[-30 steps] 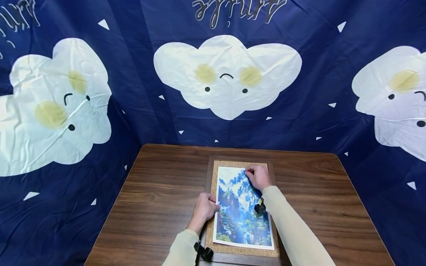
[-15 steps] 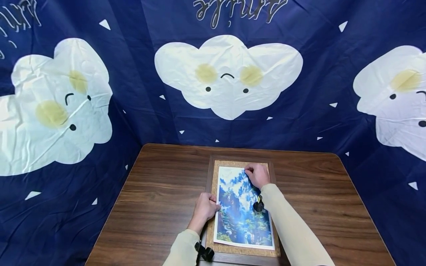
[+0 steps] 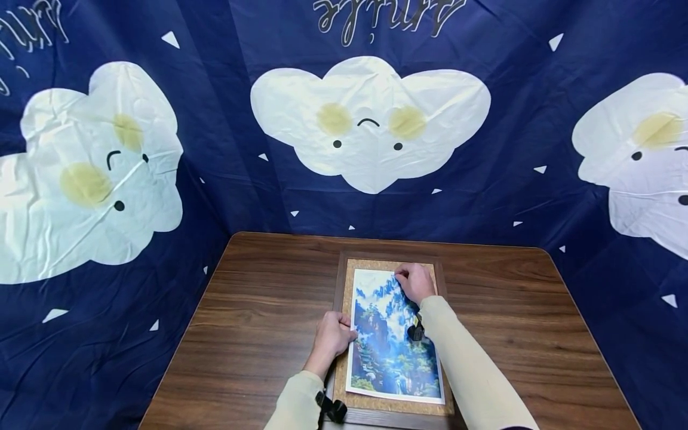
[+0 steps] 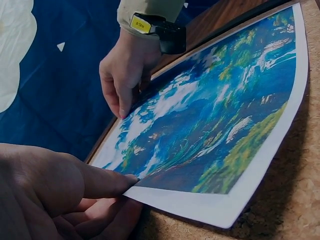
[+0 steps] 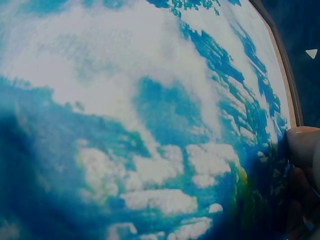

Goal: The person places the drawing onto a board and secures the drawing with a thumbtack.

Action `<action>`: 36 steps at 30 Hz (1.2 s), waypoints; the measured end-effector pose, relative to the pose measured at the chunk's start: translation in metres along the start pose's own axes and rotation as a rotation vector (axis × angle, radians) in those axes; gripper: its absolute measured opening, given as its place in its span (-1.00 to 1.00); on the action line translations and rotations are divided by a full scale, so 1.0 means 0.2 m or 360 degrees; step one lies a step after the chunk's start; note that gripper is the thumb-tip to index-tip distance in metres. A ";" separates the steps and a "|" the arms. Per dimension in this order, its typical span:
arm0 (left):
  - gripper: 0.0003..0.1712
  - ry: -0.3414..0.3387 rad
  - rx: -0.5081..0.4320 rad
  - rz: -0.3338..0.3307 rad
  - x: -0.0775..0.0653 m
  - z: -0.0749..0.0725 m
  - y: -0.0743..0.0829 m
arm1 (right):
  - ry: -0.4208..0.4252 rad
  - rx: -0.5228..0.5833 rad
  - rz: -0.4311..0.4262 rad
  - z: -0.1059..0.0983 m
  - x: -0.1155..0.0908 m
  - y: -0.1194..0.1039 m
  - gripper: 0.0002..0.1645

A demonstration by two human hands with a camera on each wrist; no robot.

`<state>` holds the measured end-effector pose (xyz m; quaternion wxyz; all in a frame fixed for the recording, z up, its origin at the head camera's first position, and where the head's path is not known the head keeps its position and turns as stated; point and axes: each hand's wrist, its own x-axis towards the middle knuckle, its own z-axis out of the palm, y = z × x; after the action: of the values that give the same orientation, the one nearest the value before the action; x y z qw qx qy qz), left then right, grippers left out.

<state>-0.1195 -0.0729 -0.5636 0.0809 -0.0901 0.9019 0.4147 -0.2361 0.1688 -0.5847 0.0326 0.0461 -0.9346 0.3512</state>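
Your left hand (image 3: 333,335) is clamped on the paper print (image 3: 395,346), pinching its left edge about midway along, with the thumb on top and the curled fingers beneath. Your right hand (image 3: 416,283) is clamped on the same print at its far edge, toward the far right corner, which the hand hides.

The print, a blue and green mountain landscape with a white border, lies over the cork board (image 3: 340,382), leaving a strip of cork bare along the left and near edges. At the near left corner it stands slightly off the cork, with a shadow below it.

A brown frame (image 3: 341,283) runs round the board, which sits near the far edge of the wooden surface (image 3: 258,310), well apart from its two far corners. You have a black camera (image 3: 334,411) at your left wrist and another at your right, under pale sleeves. Beyond the far edge hangs a blue cloth (image 3: 215,179) with white clouds and upside-down lettering.
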 end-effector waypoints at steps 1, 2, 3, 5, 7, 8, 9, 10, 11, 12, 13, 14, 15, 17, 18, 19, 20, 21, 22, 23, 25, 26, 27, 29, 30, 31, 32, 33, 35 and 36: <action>-0.74 0.0000 0.0002 -0.0002 0.00 0.00 0.00 | -0.0002 0.0001 0.0005 0.00 0.00 0.00 -0.89; -0.74 0.0001 0.0002 -0.0005 0.00 0.00 0.00 | -0.0006 0.0002 0.0008 0.00 0.00 0.00 -0.89; -0.74 0.0001 0.0003 -0.0005 0.00 0.00 0.00 | -0.0009 0.0003 0.0016 0.00 0.00 -0.01 -0.89; -0.75 -0.0009 -0.0012 -0.0018 0.00 0.00 0.00 | -0.0013 0.0010 0.0034 -0.01 -0.01 -0.01 -0.89; -0.76 -0.0015 -0.0019 -0.0018 0.00 0.00 0.00 | -0.0017 0.0029 0.0056 -0.01 -0.01 -0.02 -0.88; -0.76 -0.0016 -0.0020 -0.0016 0.00 0.00 0.00 | -0.0015 0.0033 0.0065 -0.01 -0.01 -0.03 -0.88; -0.76 -0.0018 -0.0021 -0.0014 0.00 0.01 0.00 | -0.0011 0.0039 0.0074 -0.01 -0.01 -0.04 -0.88; -0.76 -0.0024 -0.0025 -0.0017 0.00 0.01 0.00 | -0.0005 0.0045 0.0078 -0.01 -0.02 -0.04 -0.88; -0.76 -0.0024 -0.0020 -0.0013 0.00 0.01 0.00 | -0.0003 0.0052 0.0081 -0.02 -0.02 -0.04 -0.88; -0.76 -0.0024 -0.0014 -0.0009 0.00 0.01 0.00 | 0.0000 0.0053 0.0080 -0.02 -0.02 -0.04 -0.88; -0.76 -0.0024 -0.0009 -0.0007 0.00 0.01 -0.01 | 0.0004 0.0051 0.0077 -0.02 -0.02 -0.04 -0.88; -0.76 -0.0029 -0.0011 -0.0013 0.00 0.01 -0.01 | 0.0007 0.0052 0.0077 -0.02 -0.02 -0.04 -0.88; -0.76 -0.0034 -0.0013 -0.0018 0.00 0.01 -0.01 | 0.0013 0.0057 0.0073 -0.02 -0.02 -0.04 -0.88; -0.76 -0.0038 -0.0016 -0.0021 0.00 0.01 -0.01 | 0.0019 0.0060 0.0072 -0.01 -0.02 -0.04 -0.88; -0.76 -0.0039 -0.0017 -0.0019 0.00 0.01 -0.01 | 0.0023 0.0060 0.0071 -0.01 -0.01 -0.03 -0.88; -0.76 -0.0041 -0.0022 -0.0026 0.00 0.01 -0.01 | 0.0029 0.0063 0.0071 -0.01 -0.01 -0.03 -0.88; -0.76 -0.0044 -0.0028 -0.0032 0.00 0.01 -0.01 | 0.0033 0.0065 0.0071 0.00 -0.01 -0.03 -0.88; -0.76 -0.0046 -0.0031 -0.0039 0.00 0.01 0.00 | 0.0037 0.0067 0.0072 0.00 0.00 -0.03 -0.89; -0.76 -0.0042 -0.0029 -0.0038 0.00 0.00 0.00 | 0.0042 0.0068 0.0073 0.00 0.00 -0.03 -0.89; -0.76 -0.0038 -0.0026 -0.0035 0.00 0.00 0.00 | 0.0047 0.0069 0.0076 0.00 0.00 -0.03 -0.89; -0.76 -0.0032 -0.0021 -0.0039 0.00 0.00 0.00 | 0.0054 0.0076 0.0087 0.01 0.01 -0.03 -0.89; -0.75 -0.0028 -0.0016 -0.0033 0.00 0.00 0.00 | 0.0054 0.0078 0.0095 0.01 0.01 -0.03 -0.90; -0.75 -0.0024 -0.0011 -0.0027 0.00 0.00 0.00 | 0.0052 0.0083 0.0105 0.01 0.02 -0.03 -0.90; -0.75 -0.0020 -0.0005 -0.0015 0.00 0.00 0.00 | 0.0047 0.0089 0.0124 0.01 0.02 -0.03 -0.90; -0.74 -0.0020 -0.0004 -0.0016 0.00 0.00 0.00 | 0.0044 0.0093 0.0132 0.01 0.02 -0.03 -0.90; -0.74 -0.0023 -0.0005 -0.0017 0.00 0.00 0.00 | 0.0042 0.0094 0.0137 0.01 0.02 -0.03 -0.90; -0.74 -0.0024 -0.0004 -0.0018 0.00 0.00 0.00 | 0.0041 0.0096 0.0141 0.01 0.03 -0.03 -0.90; -0.74 -0.0014 0.0001 -0.0014 0.00 0.01 -0.01 | 0.0039 0.0097 0.0144 0.01 0.03 -0.03 -0.90; -0.74 -0.0015 0.0002 -0.0020 0.00 0.01 -0.01 | 0.0038 0.0096 0.0155 0.01 0.03 -0.03 -0.91; -0.74 -0.0016 0.0002 -0.0025 0.01 0.01 -0.01 | 0.0036 0.0093 0.0160 0.00 0.03 -0.03 -0.91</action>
<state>-0.1202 -0.0725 -0.5660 0.0889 -0.0951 0.9010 0.4139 -0.2417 0.1634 -0.5808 0.0240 -0.0038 -0.9246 0.3802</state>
